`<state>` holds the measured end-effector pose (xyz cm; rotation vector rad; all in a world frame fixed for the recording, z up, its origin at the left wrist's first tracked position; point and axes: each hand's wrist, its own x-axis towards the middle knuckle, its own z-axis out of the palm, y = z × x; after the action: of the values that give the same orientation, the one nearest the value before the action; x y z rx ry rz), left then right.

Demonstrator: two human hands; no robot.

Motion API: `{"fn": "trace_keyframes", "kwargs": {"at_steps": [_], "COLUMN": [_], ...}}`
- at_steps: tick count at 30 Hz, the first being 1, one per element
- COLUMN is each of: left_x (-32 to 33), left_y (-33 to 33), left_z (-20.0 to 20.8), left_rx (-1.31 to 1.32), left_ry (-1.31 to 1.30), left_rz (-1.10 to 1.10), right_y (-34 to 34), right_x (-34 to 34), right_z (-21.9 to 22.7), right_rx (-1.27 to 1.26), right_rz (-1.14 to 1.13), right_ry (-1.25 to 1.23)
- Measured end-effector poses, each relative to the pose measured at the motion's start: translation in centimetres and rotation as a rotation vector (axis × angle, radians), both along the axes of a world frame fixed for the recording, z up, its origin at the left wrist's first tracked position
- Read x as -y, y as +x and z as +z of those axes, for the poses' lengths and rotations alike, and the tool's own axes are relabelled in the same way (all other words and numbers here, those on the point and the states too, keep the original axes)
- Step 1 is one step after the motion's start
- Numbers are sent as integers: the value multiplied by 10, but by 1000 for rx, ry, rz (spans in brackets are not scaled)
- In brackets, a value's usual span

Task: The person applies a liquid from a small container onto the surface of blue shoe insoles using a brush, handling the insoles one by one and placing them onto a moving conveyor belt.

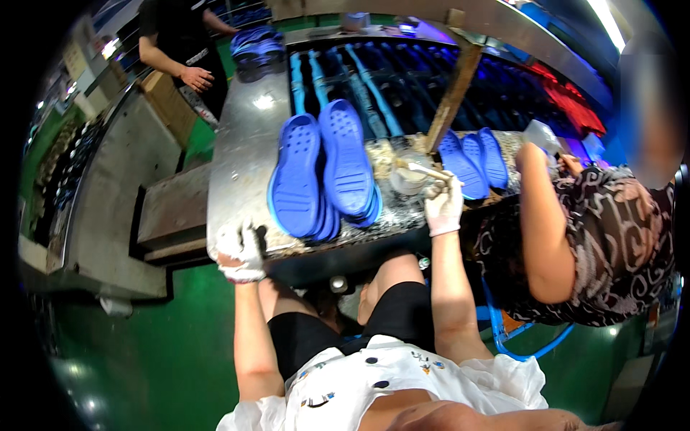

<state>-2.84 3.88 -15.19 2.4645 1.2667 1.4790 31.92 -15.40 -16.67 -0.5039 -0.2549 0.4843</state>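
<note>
No words, numbers or signs are reading legibly in the head view. Small pale marks (195, 57) are showing on black clothing (171, 25) at upper left, appearing too small to decipher.

Gloved right hand (443, 207), holding probably a brush (429, 171), blue soles (348, 161) stacked nearby

Head-worn fisheye, downward over both hands (443, 206)

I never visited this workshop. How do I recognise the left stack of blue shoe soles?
On the metal-surfaced worktable, two large stacks of blue shoe soles lie side by side. Choose the left stack: unlike the right stack, it sits nearest the white-gloved left hand.
</note>
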Motion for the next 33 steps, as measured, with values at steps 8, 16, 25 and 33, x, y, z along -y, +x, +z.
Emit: {"fn": "trace_keyframes", "kwargs": {"at_steps": [8,16,25,33], "left_x": [1,1,2,2], "left_y": [2,-6,-11,2], "left_z": [4,1,8,5], "left_rx": [78,18,82,-249], "left_ry": [101,20,48,-74], "left_rz": [-67,27,-12,144], "right_y": [8,10,13,10], "right_x": [1,-5,-3,-6], "right_z": [-7,-13,-14,-1], "right_rx": [-16,43,120,5], "right_rz": [29,39,106,-19], "right_ry": [25,26,61,-55]}}
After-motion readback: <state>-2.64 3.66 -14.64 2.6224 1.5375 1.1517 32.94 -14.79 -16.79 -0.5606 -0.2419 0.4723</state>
